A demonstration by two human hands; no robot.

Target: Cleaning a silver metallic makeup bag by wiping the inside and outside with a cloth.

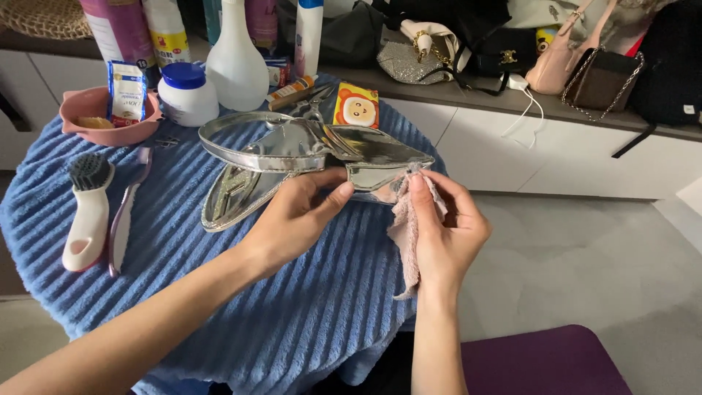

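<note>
The worktop (219, 292) wore a blue ribbed towel. Our left hand (292, 216) pinched the silver bag (307, 150) at its lower edge; our right hand (446, 227) pressed a pink cloth (406, 234) against the corner. We judged the glossy bag could slip from so light a grip.

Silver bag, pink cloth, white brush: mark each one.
silver bag (292, 146), head view, on its shiny top flap.
pink cloth (404, 234), head view, on the hanging part below the fingers.
white brush (86, 223), head view, on its handle.

Blue-white sachet (126, 91) upright in pink bowl (110, 117); orange cartoon-face packet (356, 107) behind silver bag (307, 150)
</note>
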